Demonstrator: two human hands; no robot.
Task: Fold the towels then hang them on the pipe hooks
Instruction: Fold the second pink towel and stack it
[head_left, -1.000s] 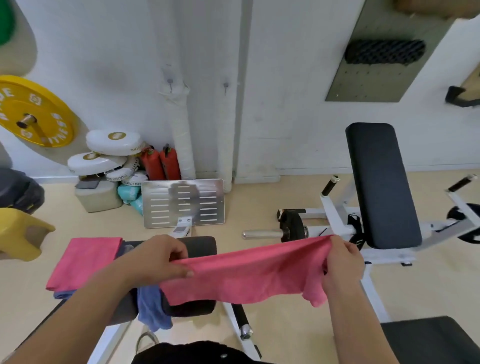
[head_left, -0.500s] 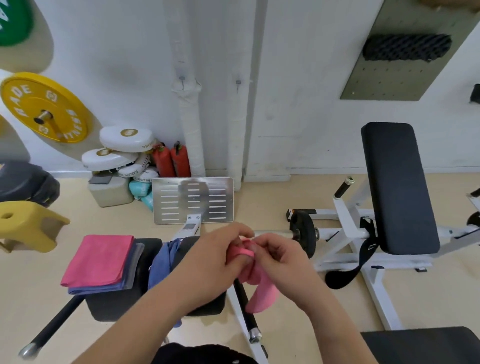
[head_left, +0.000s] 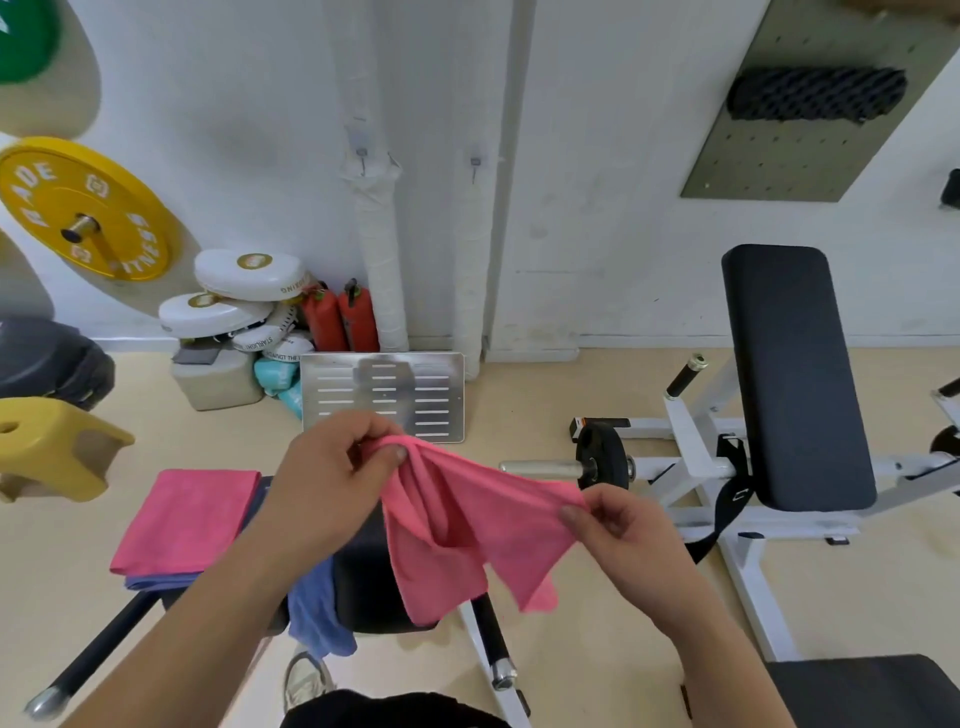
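Parted now from their earlier meeting, the left grip (head_left: 337, 467) and right grip (head_left: 623, 525) each pinch an end of the pink towel (head_left: 457, 530). Its long axis runs between them, left end higher and farther; the cloth hangs below both, over the surface (head_left: 363, 587), with the pipe hooks (head_left: 362, 154) ahead, nearer the left grip.

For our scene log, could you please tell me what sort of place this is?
Probably a gym or workout room: a yellow weight plate hangs on a wall peg, a white-framed machine with a black back pad stands on the floor, and a black plate sits on its bar.
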